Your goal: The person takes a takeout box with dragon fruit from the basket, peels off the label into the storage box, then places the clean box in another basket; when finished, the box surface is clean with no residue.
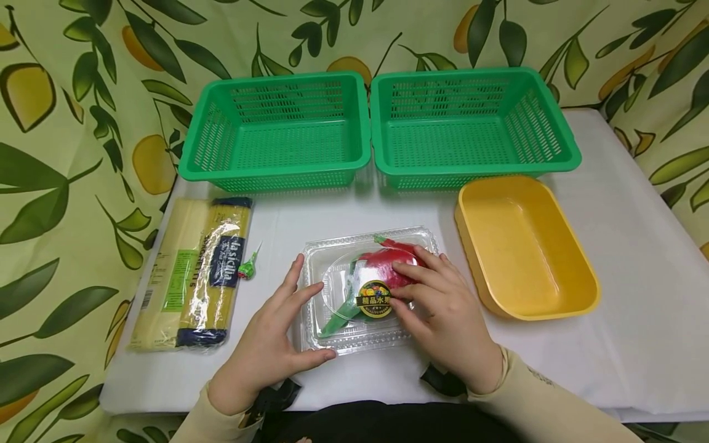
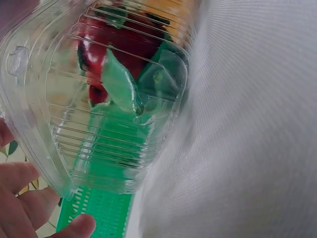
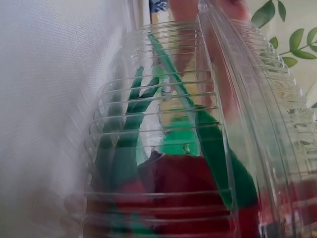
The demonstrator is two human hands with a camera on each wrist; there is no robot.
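From the head view, I saw the clear box [image 1: 360, 347] on the white-covered counter [image 1: 637, 264], between both hands. Inside lay the red fruit [image 1: 384, 258] with green leaves [image 1: 340, 315], under a lid bearing a black and gold label [image 1: 375, 299]. The left hand [image 1: 271, 344] had its fingers spread and gripping nothing, the index over the box's left edge and the thumb near its closest corner. The right hand [image 1: 448, 307] rested its slightly bent fingers on the lid, thumb at the label's edge. Beyond stood the left basket [image 1: 277, 175] and right basket [image 1: 476, 169], both green; the yellow tub [image 1: 515, 252] sat to the right, the spaghetti [image 1: 213, 295] and a lollipop [image 1: 247, 269] to the left

In the left wrist view, the box showed side-on, its fruit visible through the ribbed wall; the left fingertips were beside the rim, and I couldn't tell whether they touched it

In the right wrist view, the fruit sat low in the box, leaves slanting above it, and blurred fingers showed past the plastic
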